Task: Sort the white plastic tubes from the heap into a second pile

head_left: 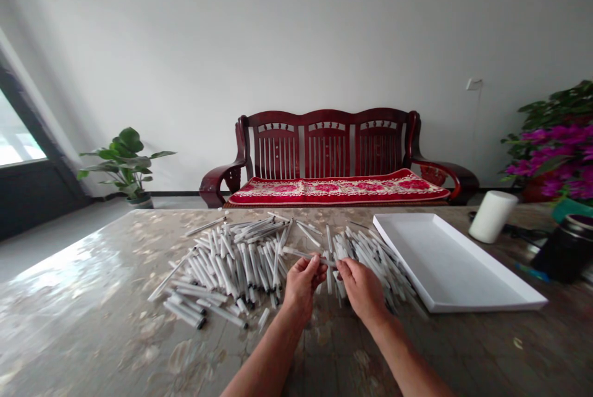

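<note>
A big heap of white pen parts (241,261) with dark tips lies spread across the marble table (92,298). My left hand (300,286) is closed in a pinch on a thin white pen tube (301,254) that sticks out to the left above the heap. My right hand (362,287) is closed too, its fingertips meeting the same piece at about the middle; what else it holds is hidden. A second pile of white pen parts (370,249) lies just beyond my right hand.
An empty white tray (445,273) sits right of the piles. Farther right stand a white cylinder (492,216) and a dark jar (567,249). Behind the table are a red wooden bench (328,156), a potted plant (125,165) and purple flowers (556,156).
</note>
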Tool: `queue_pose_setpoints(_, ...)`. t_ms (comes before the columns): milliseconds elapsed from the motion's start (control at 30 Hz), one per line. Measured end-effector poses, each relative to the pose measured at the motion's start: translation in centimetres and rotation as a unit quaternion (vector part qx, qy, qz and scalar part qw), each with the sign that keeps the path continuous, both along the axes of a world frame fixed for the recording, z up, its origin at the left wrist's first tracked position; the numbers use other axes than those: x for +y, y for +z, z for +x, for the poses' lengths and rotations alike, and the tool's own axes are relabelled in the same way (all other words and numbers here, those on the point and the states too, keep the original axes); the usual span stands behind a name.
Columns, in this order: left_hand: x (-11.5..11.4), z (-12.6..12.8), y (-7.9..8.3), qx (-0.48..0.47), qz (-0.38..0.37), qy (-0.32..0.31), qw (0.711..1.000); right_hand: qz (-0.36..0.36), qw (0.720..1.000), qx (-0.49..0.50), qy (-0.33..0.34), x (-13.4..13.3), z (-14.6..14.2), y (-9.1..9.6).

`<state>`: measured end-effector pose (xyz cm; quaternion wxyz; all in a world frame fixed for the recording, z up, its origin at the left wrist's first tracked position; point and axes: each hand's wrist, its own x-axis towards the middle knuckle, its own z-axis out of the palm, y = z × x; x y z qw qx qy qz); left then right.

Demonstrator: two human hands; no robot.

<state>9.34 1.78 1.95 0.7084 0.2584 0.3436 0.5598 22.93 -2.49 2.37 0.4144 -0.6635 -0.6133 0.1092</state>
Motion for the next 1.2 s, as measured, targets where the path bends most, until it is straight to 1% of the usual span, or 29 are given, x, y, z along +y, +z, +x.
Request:
queue_pose_setpoints(167, -0.04, 0.02, -0.1, 0.002, 0.009, 0.008, 1.0, 0.051, 0.998, 0.022, 0.002, 0.16, 0.03, -0.22)
queue_pose_setpoints(233, -0.04, -0.01, -0.12, 0.001, 0.012, 0.006, 1.0, 0.044, 0.999, 0.026, -0.01, 0.08, 0.07, -0.16)
queue_pose_setpoints(367, -0.05, -0.02, -0.17, 0.004, 0.015, 0.0, 1.0, -0.02, 1.0, 0.011, -0.01, 0.06, 0.16, -0.01)
queue_pose_setpoints(433, -0.03, -0.04, -0.18, 0.004, 0.017, 0.004, 1.0, -0.011, 1.0, 0.014, -0.002, 0.14, 0.14, 0.0)
queue_pose_setpoints(533, -0.02, -0.06, -0.11, 0.002, 0.014, 0.012, 1.0, 0.043, 0.998, 0.036, 0.006, 0.19, 0.08, -0.02)
queue_pose_setpoints(567, -0.04, -0.05, -0.09, 0.002, 0.013, 0.013, 1.0, 0.051, 0.998, 0.042, 0.004, 0.18, 0.08, -0.02)
queue_pose_setpoints(633, -0.11, 0.0, -0.07, 0.001, 0.012, 0.011, 1.0, 0.033, 0.999, 0.043, -0.005, 0.16, 0.12, -0.06)
queue_pose_setpoints(733, -0.15, 0.06, -0.18, 0.006, 0.013, 0.011, 1.0, -0.017, 1.0, 0.025, -0.004, 0.25, 0.24, -0.24)
queue_pose_setpoints(800, -0.01, -0.01, -0.31, 0.013, 0.01, 0.023, 1.0, -0.011, 1.0, 0.027, 0.005, 0.37, 0.33, -0.38)
queue_pose_setpoints(867, 0.28, -0.23, -0.39, 0.017, 0.0, 0.046, 0.999, 0.017, 0.999, 0.027, 0.002, 0.46, 0.44, -0.48)
queue_pose_setpoints(933, 0.62, -0.51, -0.41, 0.019, -0.006, 0.066, 0.998, 0.034, 0.999, 0.001, -0.016, 0.48, 0.59, -0.5)
queue_pose_setpoints(1033, 0.84, -0.77, -0.39, 0.022, -0.002, 0.078, 0.997, 0.032, 0.996, -0.073, -0.037, 0.35, 0.78, -0.42)
queue_pose_setpoints(1100, 0.67, -0.69, -0.4, 0.022, 0.001, 0.076, 0.997, 0.035, 0.993, -0.11, -0.041, 0.22, 0.78, -0.34)
queue_pose_setpoints(1200, 0.16, -0.27, -0.48, 0.027, 0.008, 0.05, 0.998, 0.06, 0.99, -0.125, -0.026, 0.12, 0.61, -0.29)
